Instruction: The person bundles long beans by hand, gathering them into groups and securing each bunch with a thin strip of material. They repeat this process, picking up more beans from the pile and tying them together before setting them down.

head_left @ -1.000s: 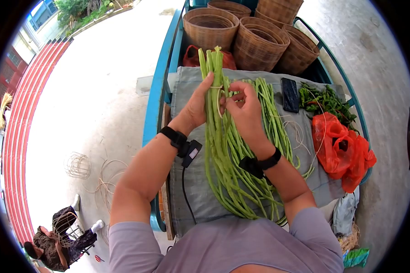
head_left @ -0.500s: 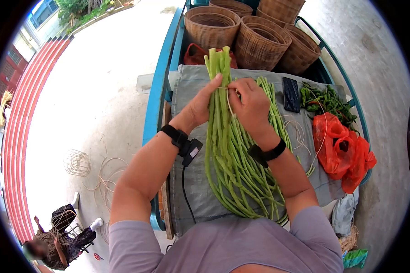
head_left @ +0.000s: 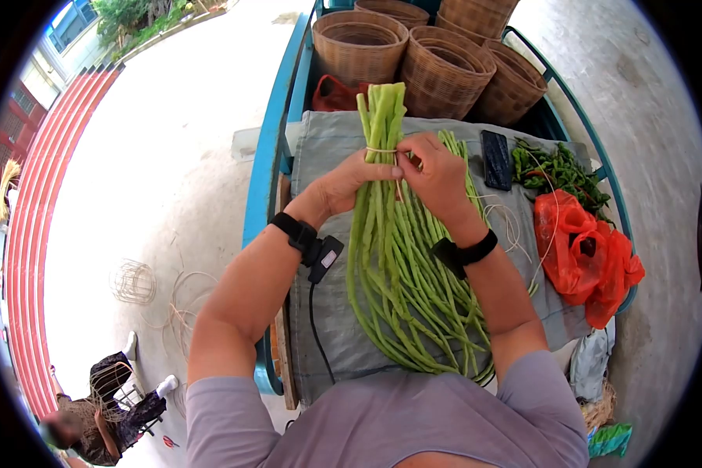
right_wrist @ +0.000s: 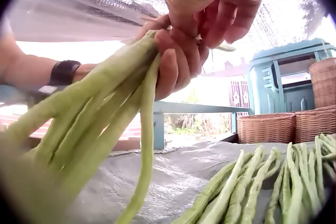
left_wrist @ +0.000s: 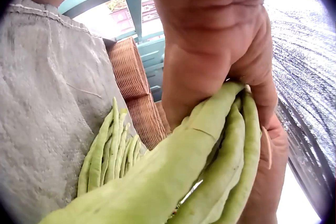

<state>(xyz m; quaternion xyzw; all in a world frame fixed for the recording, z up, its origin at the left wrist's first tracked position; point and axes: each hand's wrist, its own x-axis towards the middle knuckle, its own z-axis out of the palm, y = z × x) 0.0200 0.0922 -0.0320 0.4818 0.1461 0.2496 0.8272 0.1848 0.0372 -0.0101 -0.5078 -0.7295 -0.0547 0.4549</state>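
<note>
In the head view, my left hand (head_left: 343, 184) grips a bundle of long green beans (head_left: 384, 117) just under a thin pale tie (head_left: 381, 150) wrapped round it. My right hand (head_left: 435, 173) pinches the tie at the bundle's right side. The left wrist view shows the left hand (left_wrist: 215, 40) wrapped round the beans (left_wrist: 173, 166). In the right wrist view the right hand (right_wrist: 220, 3) is against the left fingers (right_wrist: 176, 61) at the bundle. More loose beans (head_left: 454, 148) lie on the grey cloth beside it.
Woven baskets (head_left: 447, 66) stand behind the grey cloth (head_left: 327, 312) in the blue cart (head_left: 276, 132). To the right are a black phone (head_left: 496, 161), green peppers (head_left: 563, 173), a red plastic bag (head_left: 573, 257) and thin strands (head_left: 511, 226). A seated person (head_left: 93, 413) is at lower left.
The bundle's upper end has shifted right and stands more upright. My left thumb has come down from beside the tie to lie across the beans below it; my right hand has moved right.
</note>
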